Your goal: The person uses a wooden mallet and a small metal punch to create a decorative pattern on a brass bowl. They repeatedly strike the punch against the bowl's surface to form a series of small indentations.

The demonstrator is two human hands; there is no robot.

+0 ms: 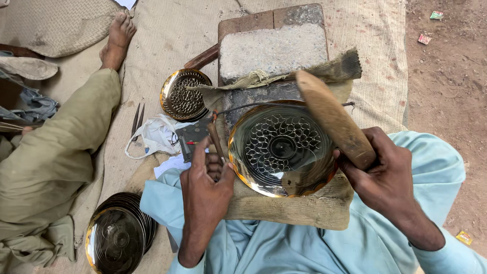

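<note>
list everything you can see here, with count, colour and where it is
engraved round brass plate: one, gold, centre, on folded cloth
wooden mallet: one, brown, over the plate's right edge
thin metal chisel: one, dark, at the plate's left edge
small patterned brass dish: one, gold, upper left
stack of brass plates: one stack, dark gold, lower left
stone block: one, grey, top centre
woven mat: one, beige, underneath
other person's leg: one, olive trousers, left
left hand: on the chisel
right hand: gripping the mallet
</note>
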